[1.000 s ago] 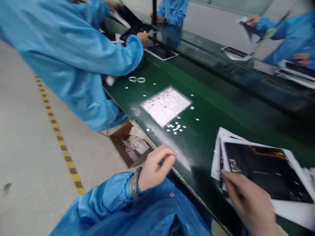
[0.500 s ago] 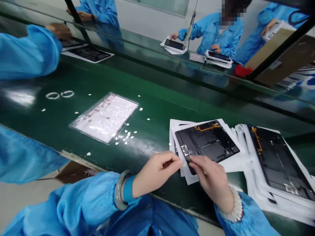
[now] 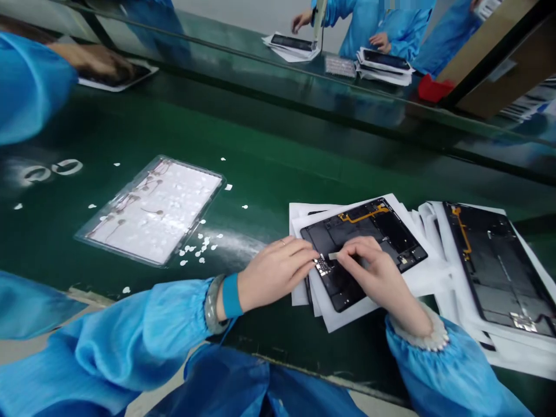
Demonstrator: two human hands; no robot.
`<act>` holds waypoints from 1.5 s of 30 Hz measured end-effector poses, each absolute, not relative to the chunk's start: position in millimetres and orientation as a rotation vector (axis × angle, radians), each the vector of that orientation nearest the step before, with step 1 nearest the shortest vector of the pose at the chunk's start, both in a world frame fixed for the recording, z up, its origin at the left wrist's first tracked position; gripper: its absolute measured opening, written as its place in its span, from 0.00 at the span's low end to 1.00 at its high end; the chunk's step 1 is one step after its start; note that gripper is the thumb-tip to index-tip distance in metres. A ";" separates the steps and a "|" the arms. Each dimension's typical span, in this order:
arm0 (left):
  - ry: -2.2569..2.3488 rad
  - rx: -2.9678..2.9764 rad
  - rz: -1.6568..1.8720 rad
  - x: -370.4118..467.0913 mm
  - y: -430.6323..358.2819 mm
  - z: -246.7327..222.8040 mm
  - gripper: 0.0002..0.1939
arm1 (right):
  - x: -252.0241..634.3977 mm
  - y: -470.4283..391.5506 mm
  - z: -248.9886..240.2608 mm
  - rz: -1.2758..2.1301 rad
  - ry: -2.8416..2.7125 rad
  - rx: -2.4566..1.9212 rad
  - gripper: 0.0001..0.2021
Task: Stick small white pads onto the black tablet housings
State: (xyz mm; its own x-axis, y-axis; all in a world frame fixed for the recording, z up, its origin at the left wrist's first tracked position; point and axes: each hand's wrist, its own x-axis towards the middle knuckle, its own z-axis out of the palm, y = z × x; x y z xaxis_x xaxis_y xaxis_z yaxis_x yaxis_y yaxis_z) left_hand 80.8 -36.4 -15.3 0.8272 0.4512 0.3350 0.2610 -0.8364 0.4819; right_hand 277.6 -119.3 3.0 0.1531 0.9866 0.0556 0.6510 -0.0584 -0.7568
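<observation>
A black tablet housing (image 3: 360, 231) with an orange flex cable lies on white sheets (image 3: 343, 321) before me. My right hand (image 3: 376, 272) pinches a small pale strip (image 3: 333, 256) over its left part. Beside the small circuit board (image 3: 322, 265) at the housing's left edge, the fingertips of my left hand (image 3: 278, 269) are pressed together; what they hold, if anything, is too small to make out. Farther left lies a clear-edged tray (image 3: 156, 214) with small round parts and thin wires. Several small white tabs (image 3: 202, 246) are scattered next to it.
A second black housing (image 3: 499, 266) rests on stacked white sheets at the right. Two white rings (image 3: 67, 167) lie at the left. Another person's hand (image 3: 93, 61) is over a device at the upper left. A rail crosses behind; beyond it, a person handles devices.
Both hands have moved from the housing's near left corner up over its left part. The pale strip now shows in my right fingers. The view has shifted, and the other person's hand is over the device.
</observation>
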 end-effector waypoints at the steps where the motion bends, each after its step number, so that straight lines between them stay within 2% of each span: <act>1: 0.475 2.693 0.601 82.2 -31.9 -19.4 0.11 | 279.9 -115.0 -1.4 0.609 -1.621 -1.824 0.08; 6: 0.387 2.928 0.507 86.4 -24.3 -30.1 0.09 | 282.6 -104.0 -15.5 0.602 -1.712 -1.958 0.10; 26: 0.386 3.006 0.488 85.7 -25.7 -30.8 0.09 | 278.4 -102.9 -17.7 0.486 -1.753 -2.001 0.10; 32: 0.329 3.114 0.402 88.7 -25.3 -28.3 0.16 | 279.3 -102.8 -19.8 0.447 -1.790 -1.991 0.10; 39: 0.234 3.160 0.350 90.7 -21.1 -25.6 0.15 | 281.5 -104.0 -15.0 0.431 -1.834 -2.016 0.11; 45: 0.095 3.163 0.315 97.3 -10.7 -18.9 0.12 | 304.6 -110.4 -8.7 0.259 -1.542 -1.947 0.12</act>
